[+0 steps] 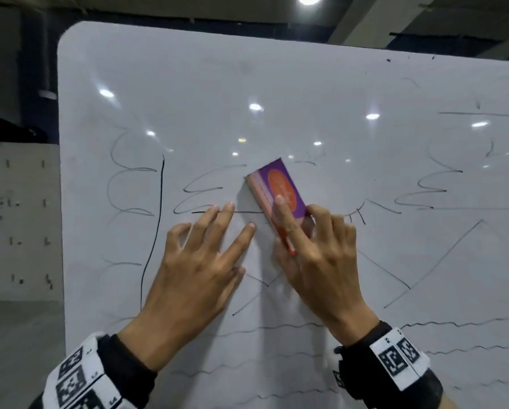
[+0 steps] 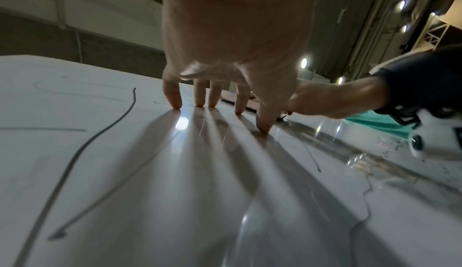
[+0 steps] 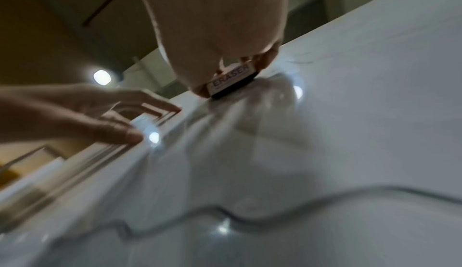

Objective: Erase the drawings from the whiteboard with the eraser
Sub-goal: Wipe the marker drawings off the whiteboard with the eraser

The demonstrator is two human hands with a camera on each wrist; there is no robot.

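Observation:
A large whiteboard (image 1: 276, 93) fills the head view, covered with black line drawings: loops, a long vertical stroke (image 1: 158, 219), triangles and wavy lines low down. A purple and orange eraser (image 1: 278, 187) lies tilted against the board at its middle. My right hand (image 1: 312, 246) grips it, index finger along its top, thumb and other fingers at its sides; the right wrist view shows its end labelled ERASER (image 3: 231, 79). My left hand (image 1: 206, 249) presses spread, straight fingers on the board just left of the eraser, fingertips (image 2: 176, 104) touching the surface.
White lockers (image 1: 20, 219) stand behind the board's left edge, with a dark bag on top. The board's rounded top-left corner (image 1: 70, 33) is in view. More drawings (image 1: 442, 184) run off to the right. A grey floor (image 1: 17, 349) lies lower left.

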